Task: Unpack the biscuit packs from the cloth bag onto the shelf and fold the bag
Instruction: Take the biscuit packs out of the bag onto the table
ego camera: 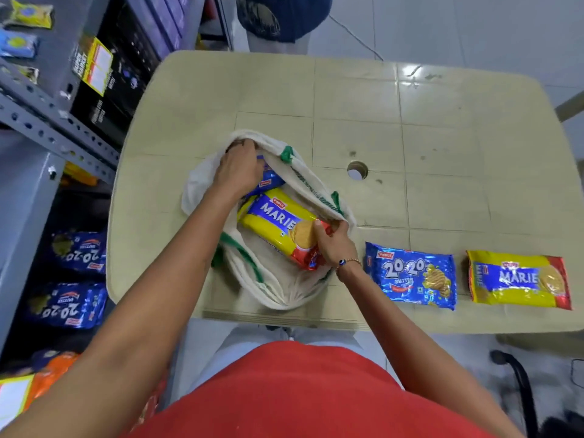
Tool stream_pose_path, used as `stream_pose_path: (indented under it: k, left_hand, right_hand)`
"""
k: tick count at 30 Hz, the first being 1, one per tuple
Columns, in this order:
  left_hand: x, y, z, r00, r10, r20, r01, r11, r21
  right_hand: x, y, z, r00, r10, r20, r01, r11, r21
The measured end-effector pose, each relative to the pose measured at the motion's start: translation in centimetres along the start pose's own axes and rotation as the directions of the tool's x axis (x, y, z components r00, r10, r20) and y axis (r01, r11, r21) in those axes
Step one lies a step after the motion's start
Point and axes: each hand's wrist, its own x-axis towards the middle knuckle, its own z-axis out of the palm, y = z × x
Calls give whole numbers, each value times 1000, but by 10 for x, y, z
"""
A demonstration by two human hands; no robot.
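Observation:
A white cloth bag (284, 286) with green handles lies open on the beige table (442, 137). My left hand (238, 167) grips the bag's far rim and holds it open. My right hand (331, 245) is shut on the red end of a yellow Marie biscuit pack (278, 226) that lies in the bag's mouth. A blue pack (268, 178) shows partly under my left hand, deeper in the bag. On the table to the right lie a blue 20-20 pack (410, 275) and a second Marie pack (520, 279).
A grey metal shelf (47, 128) stands at the left, with blue 20-20 packs (68, 305) on a lower level and black boxes (104, 86) higher up. A person (281, 20) stands beyond the table. A round hole (357, 170) marks the table's middle. A black chair arm (518, 380) is at lower right.

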Motion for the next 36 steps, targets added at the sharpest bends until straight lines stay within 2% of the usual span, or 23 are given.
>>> stream_pose_path:
  k: [2, 5, 9, 11, 13, 15, 17, 20, 22, 25, 27, 31, 36]
  left_hand:
    - [-1, 2, 3, 994, 58, 93, -53, 997, -48]
    - [-20, 2, 23, 953, -4, 303, -22, 996, 83]
    - [-54, -3, 54, 968, -71, 241, 26, 982, 188]
    - [-61, -8, 59, 961, -75, 266, 24, 981, 191]
    - [-59, -15, 60, 956, -75, 284, 40, 991, 127]
    - [-53, -21, 59, 940, -176, 292, 174, 984, 33]
    - [-46, -29, 62, 890, -265, 371, 285, 959, 1]
    - [-48, -38, 74, 860, -206, 466, 256, 965, -47]
    - [-55, -35, 76, 876, -220, 429, 283, 955, -87]
    - [-62, -11, 66, 870, -274, 410, 350, 929, -120]
    - [-63, 17, 62, 865, -258, 430, 362, 915, -179]
    - [-56, 85, 78, 888, -137, 439, 316, 875, -367]
    - [-52, 201, 109, 923, -37, 383, 181, 921, -346]
  right_hand:
    - [4, -2, 0, 999, 47, -1, -47, 989, 141]
    - [6, -3, 4, 993, 110, 38, -117, 944, 310]
    - [5, -4, 14, 982, 144, 124, -185, 878, 441]
    - [4, -2, 12, 974, 141, 175, -212, 834, 509]
    - [2, 0, 6, 968, 127, 217, -226, 817, 530]
    - [0, 3, -2, 969, 118, 217, -217, 826, 520]
    - [0, 6, -10, 974, 115, 196, -196, 863, 465]
    - [1, 10, -25, 982, 101, 159, -150, 931, 334]
    - [0, 11, -37, 985, 80, 152, -128, 933, 335]
    - [-3, 11, -64, 983, 46, 178, -114, 913, 391]
    - [0, 16, -93, 990, -4, 140, -52, 916, 399]
    - [22, 36, -168, 997, -54, 62, 25, 919, 393]
    - [65, 84, -271, 992, -96, -76, 118, 916, 384]
